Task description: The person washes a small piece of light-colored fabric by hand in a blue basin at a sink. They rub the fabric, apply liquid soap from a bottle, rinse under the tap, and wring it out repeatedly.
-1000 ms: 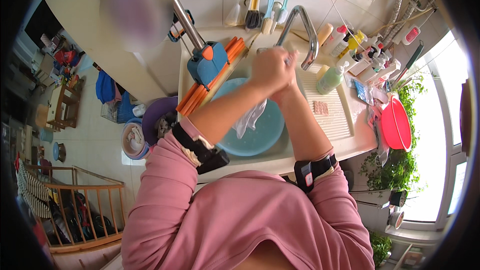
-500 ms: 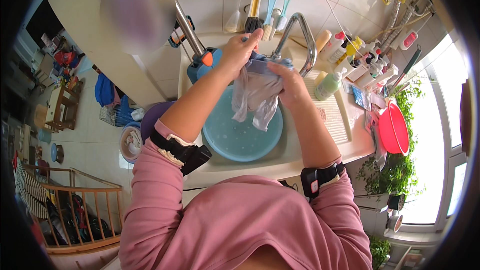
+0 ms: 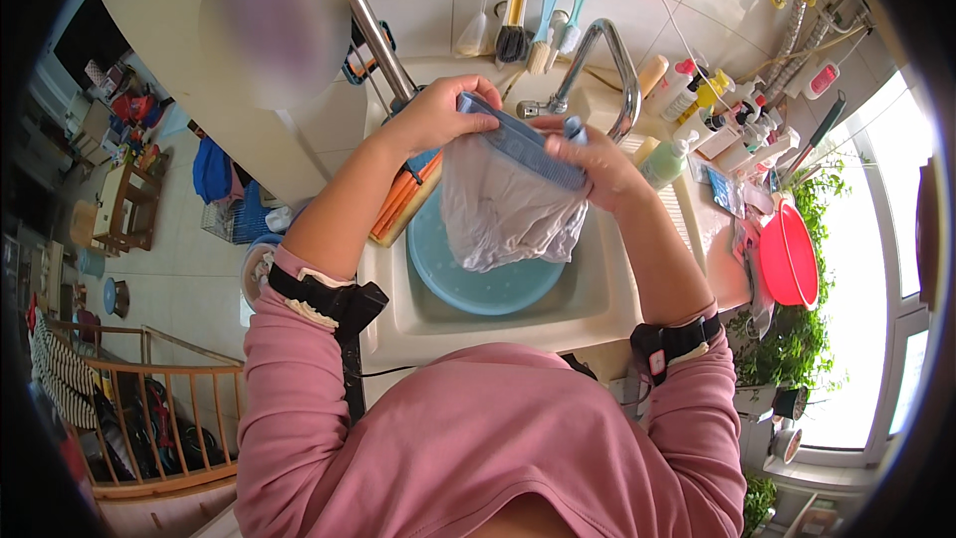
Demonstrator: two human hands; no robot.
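Left hand (image 3: 435, 121) and right hand (image 3: 610, 169), upper centre, pinch the probably soft, limp garment (image 3: 506, 207) by its likely sturdier blue band (image 3: 520, 145).

The garment (image 3: 508, 214) is thin, matt cloth, crumpled all over, and its blue waistband (image 3: 523, 146) looks finely ribbed. I see smooth blue plastic in the round basin (image 3: 478, 291), while the cream sink (image 3: 386, 327) has a soft, ceramic-like gloss. The faucet (image 3: 627, 75) shines like polished chrome; the mop pole (image 3: 370, 18) is bright, smooth metal too. Over there the red basin (image 3: 785, 261) is shiny plastic, and the wall tiles (image 3: 420, 5) gleam. The pink top (image 3: 478, 423) is smooth, matt fabric; the slatted railing (image 3: 164, 486), wood.
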